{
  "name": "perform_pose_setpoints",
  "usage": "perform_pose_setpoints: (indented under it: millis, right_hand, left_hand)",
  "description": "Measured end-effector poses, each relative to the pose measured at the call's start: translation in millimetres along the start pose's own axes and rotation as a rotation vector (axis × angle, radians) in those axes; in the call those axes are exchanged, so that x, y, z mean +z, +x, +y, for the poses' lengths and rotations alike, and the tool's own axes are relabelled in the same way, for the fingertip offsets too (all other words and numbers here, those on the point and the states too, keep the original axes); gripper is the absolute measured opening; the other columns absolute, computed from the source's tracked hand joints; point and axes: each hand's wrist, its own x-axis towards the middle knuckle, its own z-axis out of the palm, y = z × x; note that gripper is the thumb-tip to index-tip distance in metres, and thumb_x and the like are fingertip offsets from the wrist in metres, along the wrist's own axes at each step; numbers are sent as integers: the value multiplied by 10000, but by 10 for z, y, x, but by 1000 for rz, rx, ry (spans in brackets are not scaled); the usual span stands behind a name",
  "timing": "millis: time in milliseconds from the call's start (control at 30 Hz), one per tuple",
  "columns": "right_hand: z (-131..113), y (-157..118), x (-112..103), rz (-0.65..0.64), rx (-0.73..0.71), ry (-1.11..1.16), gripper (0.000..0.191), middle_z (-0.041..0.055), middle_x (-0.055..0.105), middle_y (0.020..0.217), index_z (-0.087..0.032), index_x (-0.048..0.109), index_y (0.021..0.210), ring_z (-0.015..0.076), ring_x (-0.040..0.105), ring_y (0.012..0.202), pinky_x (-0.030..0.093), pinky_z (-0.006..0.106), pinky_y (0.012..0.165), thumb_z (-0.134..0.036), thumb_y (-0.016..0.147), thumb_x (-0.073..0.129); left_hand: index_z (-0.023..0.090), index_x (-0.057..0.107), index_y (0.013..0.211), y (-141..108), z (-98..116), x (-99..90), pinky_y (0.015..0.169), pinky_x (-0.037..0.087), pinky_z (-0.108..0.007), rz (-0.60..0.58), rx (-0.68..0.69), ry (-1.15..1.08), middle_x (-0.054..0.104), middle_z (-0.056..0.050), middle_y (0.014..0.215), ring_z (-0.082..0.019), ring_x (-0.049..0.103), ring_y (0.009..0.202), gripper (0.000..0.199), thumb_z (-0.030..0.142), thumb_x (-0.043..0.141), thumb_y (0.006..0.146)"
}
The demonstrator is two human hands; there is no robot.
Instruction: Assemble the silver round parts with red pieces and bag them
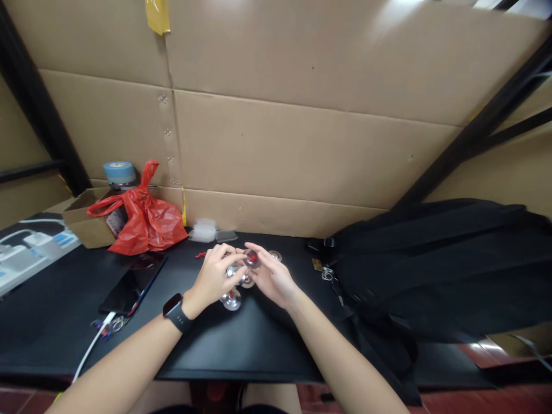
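Between my two hands is a small clear ball with something red inside. My left hand, with a dark watch on its wrist, pinches this ball from the left side. Around its right side curve the fingers of my right hand. Below and beside the hands lie several similar clear balls, one with a red bit near the left hand and another behind the right fingers. A small red piece rests left of my left fingers. My fingers partly cover some balls.
A phone on a white cable lies left. Behind it stand a red plastic bag, a cardboard box and a blue-lidded jar. Clear plastic pieces lie by the cardboard wall. A black backpack fills the right.
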Motion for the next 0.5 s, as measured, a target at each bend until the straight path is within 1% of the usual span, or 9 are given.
perform_pose_setpoints:
  millis: [67, 133, 200, 267, 400, 467, 500]
  right_hand:
    - [34, -14, 24, -18, 0, 11, 432, 92, 648, 1283, -287, 560, 1304, 253, 646, 1112, 532, 436, 937, -492, 924, 556]
    - [74, -27, 40, -53, 0, 42, 439, 83, 638, 1291, -301, 548, 1317, 245, 642, 1126, 526, 434, 963, -467, 913, 596]
    - [106, -34, 49, -81, 2, 61, 455, 78, 633, 1293, -309, 533, 1325, 235, 637, 1137, 515, 434, 991, -453, 904, 626]
    - [126, -35, 56, -80, 2, 47, 464, 78, 634, 1285, -305, 535, 1307, 229, 639, 1126, 515, 432, 995, -460, 886, 655]
    - [157, -8, 58, -11, -27, -18, 413, 83, 645, 1243, -279, 577, 1174, 223, 660, 1057, 551, 401, 929, -475, 835, 712]
    - [165, 25, 18, 39, -74, -73, 370, 86, 644, 1239, -265, 580, 1112, 228, 660, 1067, 560, 384, 902, -468, 832, 709]
    - [164, 47, -24, 71, -111, -122, 356, 89, 644, 1234, -259, 577, 1093, 230, 660, 1072, 560, 380, 896, -462, 831, 705]
  left_hand:
    - [230, 700, 1072, 1, -8, 12, 858, 428, -383, 5, -8, 1, 629, -66, 1030, -225, 571, 983, 214, 360, 605, 931]
    - [227, 706, 1000, -2, -23, 27, 849, 425, -384, 8, -20, 7, 630, -59, 1002, -218, 568, 952, 184, 363, 597, 940]
    - [224, 701, 946, -4, -37, 37, 844, 420, -382, -2, -29, 17, 632, -52, 987, -214, 561, 937, 156, 340, 597, 942]
    - [222, 688, 923, 0, -44, 41, 841, 415, -380, -33, -29, 28, 634, -51, 989, -216, 556, 944, 132, 310, 593, 944]
    - [216, 665, 940, 41, -109, -15, 845, 404, -373, -109, -5, 60, 621, -52, 994, -222, 552, 971, 130, 298, 565, 959]
    - [222, 664, 960, 73, -237, -103, 858, 395, -367, -153, 7, 84, 620, -45, 998, -222, 556, 988, 135, 314, 565, 962]
    - [227, 666, 965, 85, -336, -159, 866, 391, -365, -175, 4, 102, 622, -43, 1006, -222, 559, 998, 136, 318, 565, 962]
